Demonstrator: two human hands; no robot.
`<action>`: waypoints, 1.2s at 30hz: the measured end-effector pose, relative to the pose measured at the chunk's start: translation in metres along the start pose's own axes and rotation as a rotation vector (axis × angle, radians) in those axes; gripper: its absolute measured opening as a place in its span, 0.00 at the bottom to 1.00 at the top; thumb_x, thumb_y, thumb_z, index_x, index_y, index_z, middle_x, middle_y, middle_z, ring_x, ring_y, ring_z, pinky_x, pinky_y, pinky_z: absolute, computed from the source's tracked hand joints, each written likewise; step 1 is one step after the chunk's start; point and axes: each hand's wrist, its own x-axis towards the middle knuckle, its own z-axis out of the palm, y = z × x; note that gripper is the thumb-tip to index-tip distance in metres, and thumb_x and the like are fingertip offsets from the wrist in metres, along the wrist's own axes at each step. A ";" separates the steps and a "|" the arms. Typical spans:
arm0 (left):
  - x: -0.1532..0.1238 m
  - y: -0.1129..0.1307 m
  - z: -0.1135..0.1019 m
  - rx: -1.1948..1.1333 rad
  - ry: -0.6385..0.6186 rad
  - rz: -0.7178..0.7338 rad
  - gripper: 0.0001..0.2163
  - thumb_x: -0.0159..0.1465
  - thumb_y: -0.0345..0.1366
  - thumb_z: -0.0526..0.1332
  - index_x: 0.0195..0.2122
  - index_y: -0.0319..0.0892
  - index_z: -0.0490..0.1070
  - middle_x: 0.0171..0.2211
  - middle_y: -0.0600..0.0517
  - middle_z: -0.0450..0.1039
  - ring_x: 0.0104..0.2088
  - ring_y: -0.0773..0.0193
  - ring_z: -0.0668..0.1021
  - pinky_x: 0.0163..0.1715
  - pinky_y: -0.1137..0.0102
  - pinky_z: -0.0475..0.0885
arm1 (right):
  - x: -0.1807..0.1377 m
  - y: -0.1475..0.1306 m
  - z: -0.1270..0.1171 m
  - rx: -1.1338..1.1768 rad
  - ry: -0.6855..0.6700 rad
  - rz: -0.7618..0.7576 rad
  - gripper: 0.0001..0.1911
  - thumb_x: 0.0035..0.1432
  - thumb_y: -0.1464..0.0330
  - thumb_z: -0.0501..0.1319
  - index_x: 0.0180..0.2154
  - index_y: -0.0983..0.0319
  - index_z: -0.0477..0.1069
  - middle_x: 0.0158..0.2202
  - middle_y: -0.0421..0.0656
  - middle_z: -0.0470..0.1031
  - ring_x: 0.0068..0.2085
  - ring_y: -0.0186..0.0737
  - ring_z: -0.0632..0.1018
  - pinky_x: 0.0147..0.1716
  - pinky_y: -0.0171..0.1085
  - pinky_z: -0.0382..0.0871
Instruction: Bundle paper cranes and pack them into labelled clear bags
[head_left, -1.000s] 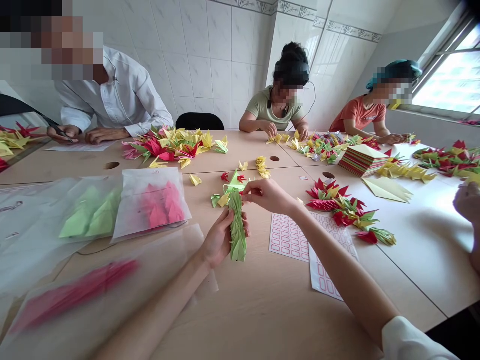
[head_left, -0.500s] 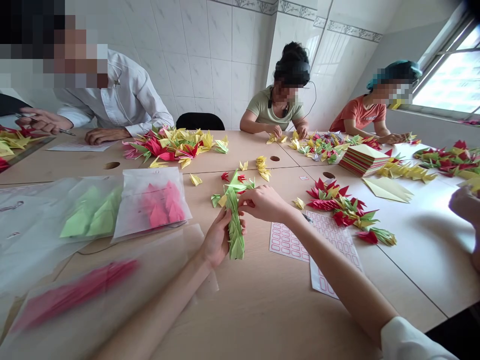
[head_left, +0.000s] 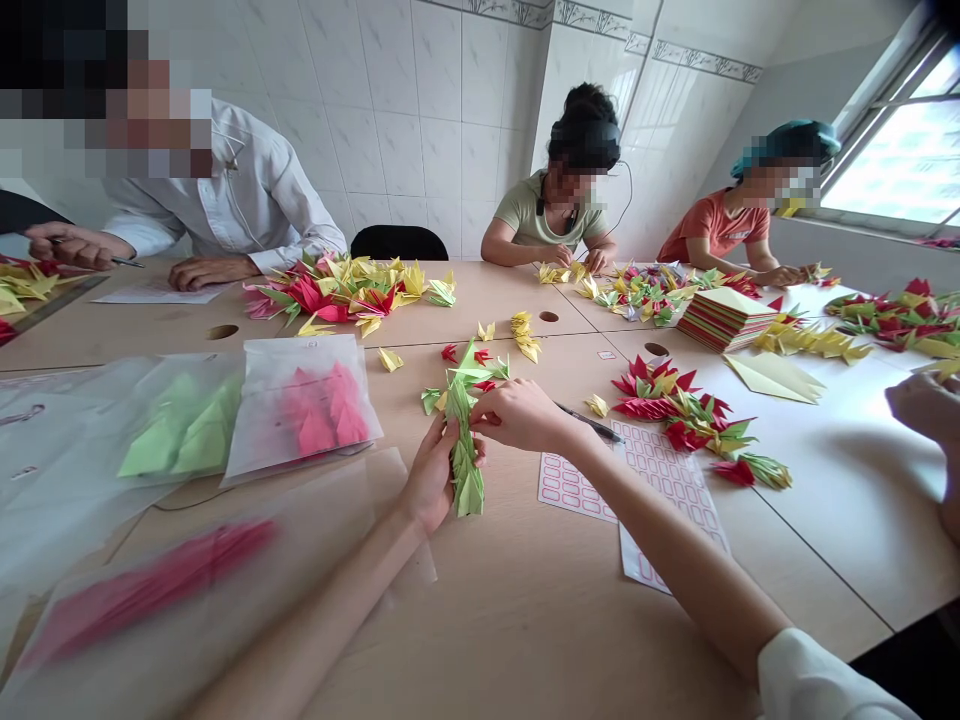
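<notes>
A stack of light-green folded paper cranes (head_left: 466,470) stands nearly upright above the table in the middle of the view. My left hand (head_left: 433,478) is wrapped round it from the left, fingertips showing on its right side. With thumb and fingers pinched together, my right hand (head_left: 514,412) touches the right side of the stack, around its upper middle. The exact bit of paper between those fingers is too small to make out. Just behind the stack lie a few small red cranes (head_left: 450,353) and a green one (head_left: 430,400).
Clear bags hold green cranes (head_left: 184,430) and pink cranes (head_left: 326,410). Label sheets (head_left: 667,470) and a pen (head_left: 589,420) lie under and beside my right forearm. Red, green and yellow cranes (head_left: 675,400) and a paper stack (head_left: 724,320) are at right. Several people sit around the table.
Both my hands and the green stack have shifted slightly left. My right hand has moved a little lower along the stack, and more of the pen shows.
</notes>
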 end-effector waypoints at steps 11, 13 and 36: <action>-0.005 -0.003 0.005 0.123 -0.098 -0.077 0.08 0.60 0.39 0.57 0.38 0.40 0.64 0.31 0.52 0.68 0.21 0.72 0.70 0.19 0.76 0.63 | 0.005 0.033 0.005 0.626 -0.126 0.204 0.21 0.52 0.52 0.57 0.26 0.66 0.69 0.19 0.38 0.66 0.19 0.27 0.64 0.20 0.30 0.54; -0.007 -0.003 0.006 0.161 -0.126 -0.107 0.09 0.61 0.40 0.56 0.37 0.40 0.62 0.31 0.53 0.68 0.21 0.73 0.69 0.19 0.76 0.62 | 0.007 0.036 0.012 0.782 -0.181 0.162 0.22 0.51 0.52 0.57 0.23 0.66 0.67 0.18 0.38 0.65 0.19 0.27 0.64 0.19 0.30 0.55; -0.009 -0.009 0.011 0.225 -0.130 -0.090 0.18 0.59 0.49 0.56 0.44 0.46 0.55 0.23 0.56 0.66 0.17 0.70 0.67 0.16 0.74 0.57 | 0.005 0.038 0.011 0.855 -0.340 0.148 0.18 0.44 0.57 0.65 0.21 0.67 0.70 0.19 0.39 0.71 0.24 0.30 0.72 0.24 0.30 0.66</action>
